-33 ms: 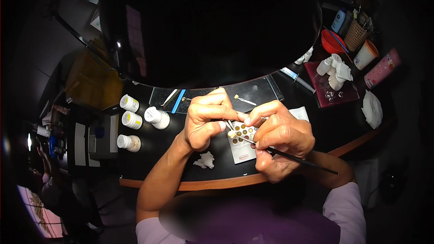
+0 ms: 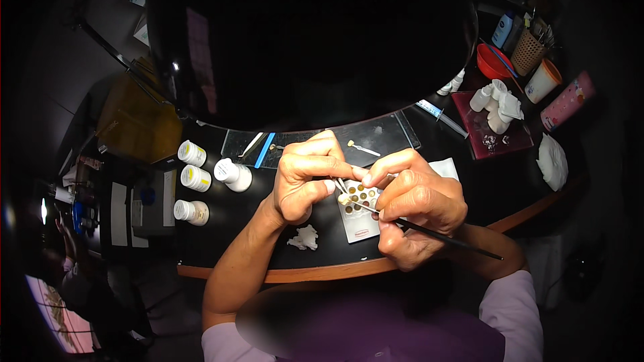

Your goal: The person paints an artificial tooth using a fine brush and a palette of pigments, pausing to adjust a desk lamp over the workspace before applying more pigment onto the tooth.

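Note:
My left hand (image 2: 308, 177) is closed on a thin metal holder, probably tweezers (image 2: 341, 185), most of it hidden by the fingers. A small cream piece, shaped like a tooth crown (image 2: 344, 198), sits at the holder's end. In my right hand (image 2: 421, 204) is a slim black-handled brush (image 2: 449, 238), pinched like a pen, its tip touching or very near the cream piece. My right fingertips meet the left ones. Just under both hands lies a white palette (image 2: 363, 226) with several round wells of brown, yellow and pale material.
White jars (image 2: 195, 178) stand at left. A crumpled tissue (image 2: 304, 237) lies near the table's wooden edge (image 2: 335, 271). Beyond my hands is a dark glass slab (image 2: 396, 135) with small pieces. Farther right are a syringe (image 2: 443, 119), maroon tray (image 2: 473, 141) and red bowl (image 2: 493, 60).

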The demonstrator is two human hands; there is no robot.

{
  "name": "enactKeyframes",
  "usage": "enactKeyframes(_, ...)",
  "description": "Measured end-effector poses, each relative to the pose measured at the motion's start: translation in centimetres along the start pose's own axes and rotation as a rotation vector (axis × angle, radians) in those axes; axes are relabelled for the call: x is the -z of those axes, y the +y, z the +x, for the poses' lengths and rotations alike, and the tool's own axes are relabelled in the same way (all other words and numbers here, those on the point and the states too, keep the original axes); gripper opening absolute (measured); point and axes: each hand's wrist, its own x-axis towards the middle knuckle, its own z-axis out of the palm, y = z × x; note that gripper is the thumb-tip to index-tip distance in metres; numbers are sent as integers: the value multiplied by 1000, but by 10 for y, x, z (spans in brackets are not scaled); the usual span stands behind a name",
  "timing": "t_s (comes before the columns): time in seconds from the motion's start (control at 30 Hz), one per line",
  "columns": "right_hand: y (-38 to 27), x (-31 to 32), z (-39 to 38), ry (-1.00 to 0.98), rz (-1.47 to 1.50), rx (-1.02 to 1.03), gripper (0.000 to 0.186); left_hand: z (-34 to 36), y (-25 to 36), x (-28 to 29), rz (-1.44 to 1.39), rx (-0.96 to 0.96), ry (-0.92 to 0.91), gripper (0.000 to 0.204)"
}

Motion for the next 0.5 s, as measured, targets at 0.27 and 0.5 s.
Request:
enactKeyframes(0.27,-1,0,1,-18,-52,-4,20,0,0,-1,5,-8,12,47)
enactKeyframes(0.5,-1,1,0,-24,-46,-5,19,1,-2,-1,10,-13,7,48)
